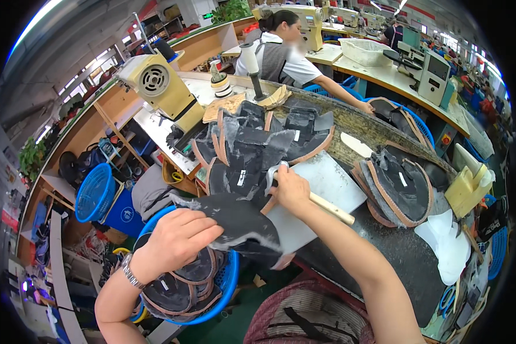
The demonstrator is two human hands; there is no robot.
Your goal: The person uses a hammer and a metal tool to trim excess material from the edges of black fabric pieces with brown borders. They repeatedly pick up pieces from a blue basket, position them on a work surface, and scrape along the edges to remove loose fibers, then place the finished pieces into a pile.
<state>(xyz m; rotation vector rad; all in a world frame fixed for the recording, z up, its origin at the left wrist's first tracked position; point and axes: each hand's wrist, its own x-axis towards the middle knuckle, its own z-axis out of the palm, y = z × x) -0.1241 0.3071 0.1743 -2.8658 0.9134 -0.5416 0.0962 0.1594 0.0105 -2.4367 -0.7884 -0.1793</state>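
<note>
Head view: left hand [175,238], fingers bent, holds a black shoe upper [243,221]. Right hand [292,188] wraps round a wooden-handled hammer [333,210].

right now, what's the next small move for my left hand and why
Probably ease the black piece rightward onto the white slab with your left hand: most of it sits off the slab's left edge, the slab's right part is bare, and your right hand is taken up with the wooden-handled tool.
</note>
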